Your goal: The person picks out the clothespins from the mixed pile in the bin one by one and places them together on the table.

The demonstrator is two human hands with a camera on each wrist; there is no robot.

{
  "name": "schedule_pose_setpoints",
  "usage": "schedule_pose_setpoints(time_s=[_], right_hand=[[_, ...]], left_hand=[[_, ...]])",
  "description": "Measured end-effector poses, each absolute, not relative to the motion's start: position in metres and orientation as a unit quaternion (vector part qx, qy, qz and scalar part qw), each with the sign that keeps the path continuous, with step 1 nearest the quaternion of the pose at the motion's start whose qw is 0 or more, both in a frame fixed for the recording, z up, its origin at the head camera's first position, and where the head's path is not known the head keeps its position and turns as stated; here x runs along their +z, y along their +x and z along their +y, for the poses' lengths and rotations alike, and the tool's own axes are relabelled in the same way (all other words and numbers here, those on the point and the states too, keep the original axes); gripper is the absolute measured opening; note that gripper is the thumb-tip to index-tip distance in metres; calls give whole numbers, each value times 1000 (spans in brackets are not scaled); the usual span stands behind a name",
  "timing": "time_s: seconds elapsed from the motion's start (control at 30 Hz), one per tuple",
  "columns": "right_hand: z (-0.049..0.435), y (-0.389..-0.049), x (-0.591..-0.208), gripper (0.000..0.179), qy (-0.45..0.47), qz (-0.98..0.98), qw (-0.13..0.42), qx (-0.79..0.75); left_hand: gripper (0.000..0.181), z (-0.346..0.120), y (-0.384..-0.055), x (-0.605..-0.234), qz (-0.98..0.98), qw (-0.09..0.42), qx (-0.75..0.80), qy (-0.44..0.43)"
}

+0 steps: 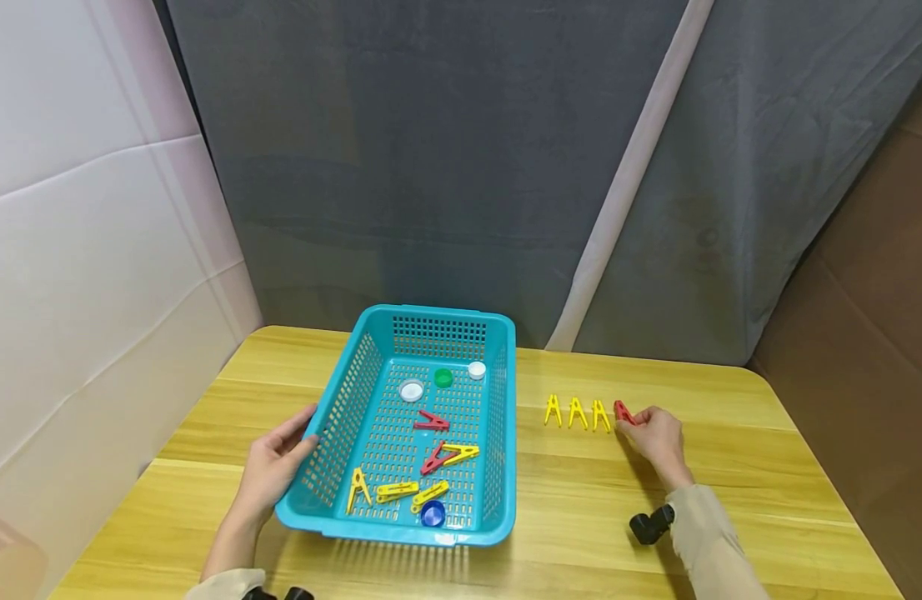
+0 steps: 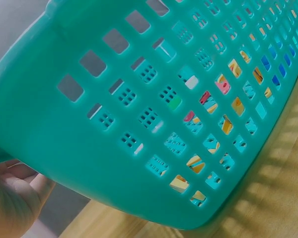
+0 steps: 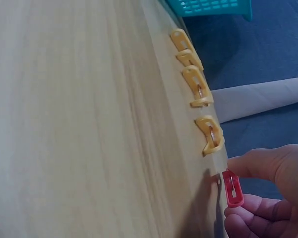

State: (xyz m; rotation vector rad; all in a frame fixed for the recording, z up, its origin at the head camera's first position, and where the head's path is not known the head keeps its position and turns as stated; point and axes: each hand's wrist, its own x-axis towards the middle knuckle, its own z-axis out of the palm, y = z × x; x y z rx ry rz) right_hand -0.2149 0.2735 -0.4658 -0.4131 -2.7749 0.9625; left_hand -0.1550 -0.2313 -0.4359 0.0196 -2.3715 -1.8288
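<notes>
My right hand [image 1: 658, 442] pinches a red clothespin [image 1: 623, 412] between thumb and fingers, low over the table. Three yellow clothespins [image 1: 576, 412] stand in a row just left of it, legs toward me. With my left hand [image 1: 269, 467] I hold the left rim of a turquoise plastic basket [image 1: 506, 400]; in the left wrist view the fingers [image 2: 21, 191] curl up under that rim. Inside the basket lie several loose clothespins, among them a red clothespin [image 1: 432, 421] and a yellow clothespin [image 1: 358, 487].
Also in the basket are a green cap [image 1: 443, 377], a white cap [image 1: 477, 370], a clear-rimmed cap [image 1: 412, 390] and a blue cap [image 1: 433, 513]. Beneath everything is a wooden table [image 1: 581, 533]. A grey curtain [image 1: 431, 167] hangs behind its far edge.
</notes>
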Motion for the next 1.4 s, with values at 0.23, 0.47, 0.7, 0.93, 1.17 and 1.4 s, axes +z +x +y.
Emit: schedule_pose_setpoints(time_s=[0.23,0.47,0.7,0.93,1.17,1.4], right_hand=[[274,-218,-474,30,-150,-935,91,307],[274,-220,-477,32,-155,-935,96,305],[273,-218,-468,32,-142,-930,107,323],[261,-226,-445,24,-98,-917,168,348],[229,-233,-418,19,-44,-908,189,372],[190,-241,-398,14,6,-902,193,387]], left_hand=[[44,-231,-155,-437,-791,75,-607,11],[44,-231,-154,-436,-787,75,-612,8],[44,-230,-155,-436,-791,83,-606,4],[44,-230,-155,-437,-791,86,-606,2],[44,-231,-155,-436,-789,85,-608,3],[43,-230,-155,-436,-789,89,-608,0]])
